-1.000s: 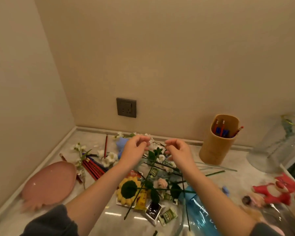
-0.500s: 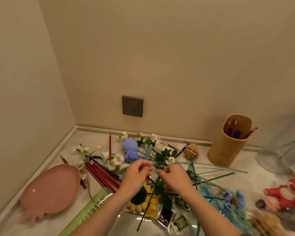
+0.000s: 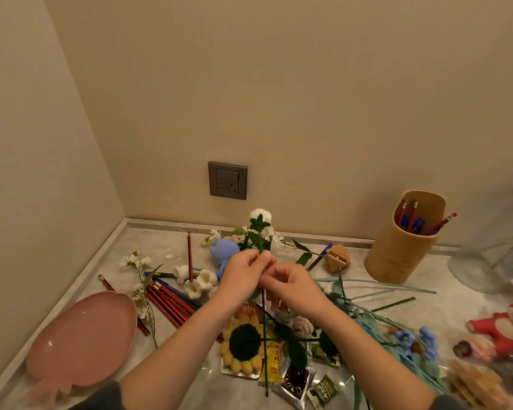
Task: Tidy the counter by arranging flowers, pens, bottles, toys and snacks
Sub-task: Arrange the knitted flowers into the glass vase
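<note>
Currently: white crocheted flower (image 3: 260, 216), upright above the counter clutter, bloom topmost. Left hand (image 3: 243, 276): thumb and fingers pinching its green stem under the leaves. Right hand (image 3: 293, 287): fingers curled, pinching the same stem just beneath. Crocheted sunflower (image 3: 245, 343): flat below the wrists.

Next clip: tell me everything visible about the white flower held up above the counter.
The white flower looks crocheted: a round fluffy white head, fuzzy green leaves beneath, and a long thin dark green stem. It stands nearly upright above the counter, head uppermost, stem end hanging over the snack packets. The left hand pinches the stem under the leaves; the right hand curls its fingers on it just below. Whether the stem end touches anything is unclear.
</note>
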Action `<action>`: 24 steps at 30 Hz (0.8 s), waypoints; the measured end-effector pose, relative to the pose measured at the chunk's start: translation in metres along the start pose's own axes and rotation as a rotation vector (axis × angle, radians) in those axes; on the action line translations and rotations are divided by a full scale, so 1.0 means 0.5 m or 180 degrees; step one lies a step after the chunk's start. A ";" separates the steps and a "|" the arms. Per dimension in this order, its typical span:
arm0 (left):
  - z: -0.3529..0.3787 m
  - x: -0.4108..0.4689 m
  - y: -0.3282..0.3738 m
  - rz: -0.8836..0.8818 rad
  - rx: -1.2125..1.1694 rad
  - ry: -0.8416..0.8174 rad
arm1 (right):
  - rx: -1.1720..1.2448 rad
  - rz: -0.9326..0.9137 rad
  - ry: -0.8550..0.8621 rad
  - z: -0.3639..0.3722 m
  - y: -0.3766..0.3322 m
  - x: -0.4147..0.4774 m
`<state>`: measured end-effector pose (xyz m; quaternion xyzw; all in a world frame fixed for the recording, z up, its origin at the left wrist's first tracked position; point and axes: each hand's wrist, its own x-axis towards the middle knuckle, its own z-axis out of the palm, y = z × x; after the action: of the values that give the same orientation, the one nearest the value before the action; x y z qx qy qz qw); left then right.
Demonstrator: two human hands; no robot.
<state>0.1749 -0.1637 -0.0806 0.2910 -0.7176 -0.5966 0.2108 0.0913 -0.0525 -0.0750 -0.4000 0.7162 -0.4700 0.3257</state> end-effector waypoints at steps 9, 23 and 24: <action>-0.042 0.020 -0.002 -0.0557 -0.0705 0.0437 | -0.2644 0.0041 0.0724 -0.030 0.016 0.091; -0.034 0.029 -0.020 -0.0403 -0.0605 0.0630 | -0.2757 0.0215 0.0159 -0.007 0.029 0.150; -0.035 0.030 -0.017 -0.0348 -0.0609 0.0679 | -0.2650 0.0160 0.0244 -0.011 0.023 0.149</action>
<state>0.1766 -0.1878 -0.0860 0.3700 -0.6141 -0.6385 0.2799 0.0487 -0.1130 -0.0907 -0.4622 0.8662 -0.1468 0.1206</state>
